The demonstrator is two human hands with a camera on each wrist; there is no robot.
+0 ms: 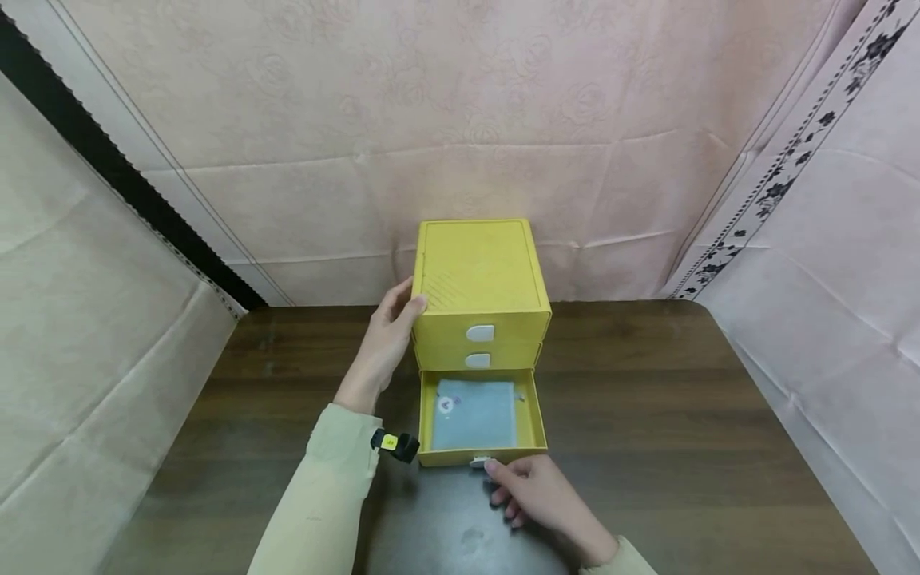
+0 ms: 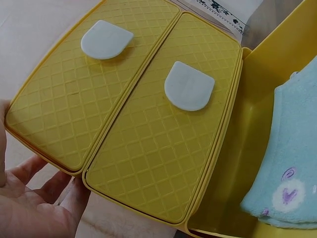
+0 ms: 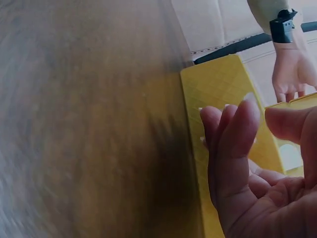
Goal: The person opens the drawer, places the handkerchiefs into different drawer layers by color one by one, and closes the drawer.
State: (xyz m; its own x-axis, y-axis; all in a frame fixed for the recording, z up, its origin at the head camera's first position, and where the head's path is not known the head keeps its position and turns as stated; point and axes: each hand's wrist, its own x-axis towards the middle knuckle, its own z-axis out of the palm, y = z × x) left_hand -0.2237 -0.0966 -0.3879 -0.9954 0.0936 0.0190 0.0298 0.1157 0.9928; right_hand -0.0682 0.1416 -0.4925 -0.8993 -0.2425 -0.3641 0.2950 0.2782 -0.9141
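A yellow drawer box (image 1: 480, 275) stood on the bench (image 1: 647, 415), its bottom drawer (image 1: 535, 415) pulled out with a blue cloth (image 1: 474, 415) inside. The left hand (image 1: 388, 331) rested flat-fingered against the box's side. The right hand (image 1: 532, 487) pinched the drawer's white handle (image 1: 480, 461).

The yellow drawer unit (image 1: 477, 275) is showing matt plastic (fronts quilted); the pale cloth (image 1: 474, 414) is looking soft, the counter (image 1: 683, 415) showing dark wood grain.
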